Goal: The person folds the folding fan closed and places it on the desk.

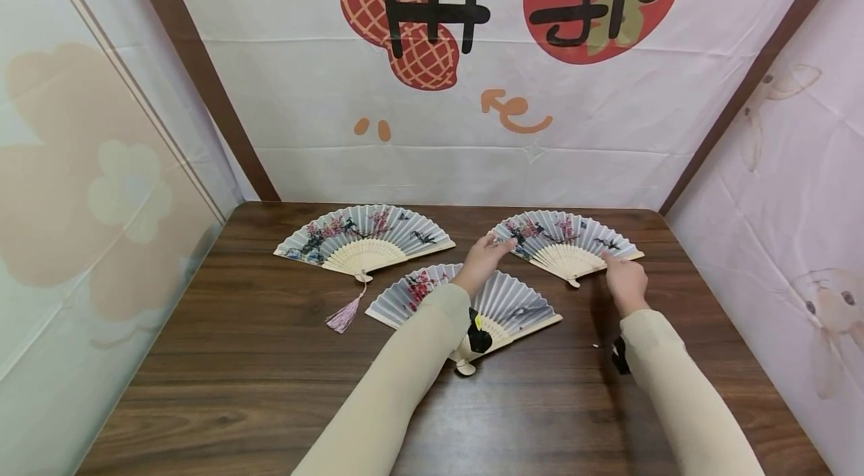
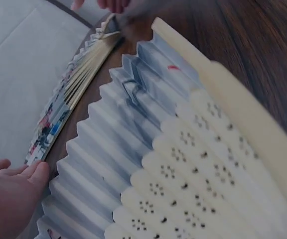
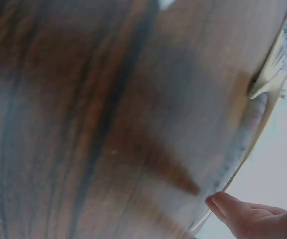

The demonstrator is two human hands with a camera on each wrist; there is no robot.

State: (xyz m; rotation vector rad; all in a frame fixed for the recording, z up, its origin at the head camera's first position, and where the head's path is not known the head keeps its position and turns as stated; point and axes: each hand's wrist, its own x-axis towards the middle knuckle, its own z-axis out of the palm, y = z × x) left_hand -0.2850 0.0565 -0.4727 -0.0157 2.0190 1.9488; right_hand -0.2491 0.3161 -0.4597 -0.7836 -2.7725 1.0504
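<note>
Near the back right of the table lies a spread folding fan (image 1: 540, 236) with pink blossoms, dark branches and pale ribs. My left hand (image 1: 482, 262) reaches to its left end; in the left wrist view the straight thumb (image 2: 38, 175) rests right at that end. My right hand (image 1: 626, 282) is at the fan's right end, fingertips on the pale outer rib. In the right wrist view, an extended digit (image 3: 222, 203) touches the fan's edge, while another finger stands apart from it. My left forearm partly hides a second spread fan (image 1: 516, 303), grey with red blossoms, below.
A third spread fan (image 1: 364, 236) lies at the back left, its pink tassel (image 1: 346, 315) trailing toward the front. The dark wooden table (image 1: 270, 386) meets a printed cloth wall (image 1: 304, 101) at the back. Cloth also hangs on both sides.
</note>
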